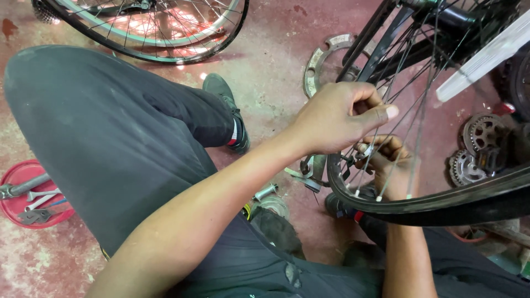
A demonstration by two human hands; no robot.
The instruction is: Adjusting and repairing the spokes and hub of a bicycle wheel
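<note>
Two hands: left hand point(337, 118), right hand point(386, 160) pinch near-upright spokes point(386, 105).

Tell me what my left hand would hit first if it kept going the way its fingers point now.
Most likely the wheel's spokes. The left hand points right, its fingers already at them. Past the spokes lies the dark bike frame, though depth is hard to judge from this view.

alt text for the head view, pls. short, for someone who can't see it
Seen from above, a seated person's left hand pinches the spokes of a bicycle wheel while the right hand works behind them near the rim. A red tray of wrenches and loose sprockets lie on the red floor.
</note>
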